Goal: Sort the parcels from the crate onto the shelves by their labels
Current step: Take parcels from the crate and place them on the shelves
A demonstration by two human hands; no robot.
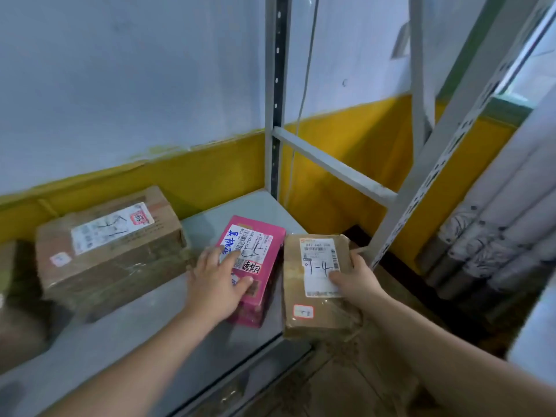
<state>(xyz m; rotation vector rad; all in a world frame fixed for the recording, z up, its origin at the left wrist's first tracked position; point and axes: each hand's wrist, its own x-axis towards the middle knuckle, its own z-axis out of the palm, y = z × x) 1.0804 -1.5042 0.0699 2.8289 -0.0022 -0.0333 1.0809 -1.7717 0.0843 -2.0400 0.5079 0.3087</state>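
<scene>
The left grip (pixel 215 284), a bare hand, lies flat on the pink parcel (pixel 270 266) with fingers stretched out and spread. It presses on the parcel's white label and curls round nothing. The pink parcel rests on the grey shelf (pixel 120 341), near the right end, its label bearing blue handwriting and a red stamp. The right grip (pixel 356 276) is closed round the brown parcel (pixel 293 275): the thumb lies across the lower part of the white label and the fingers wrap the right side. The brown parcel sits just beside the pink one, on its right, at the shelf's right front corner, and its near end juts past the shelf's front edge. Whether it rests on the shelf or is held just above it cannot be told. Its label carries dark handwritten figures, and a small red-edged sticker sits below the label. A big box (pixel 111 251) of cardboard stands on the shelf to the left of the pink parcel, apart from it, with its own scribbled label on top. Behind, a slotted post (pixel 276 85) rises from the shelf's back corner against a white wall with a yellow band (pixel 210 170). White rolls (pixel 496 236) lean at the far right.
</scene>
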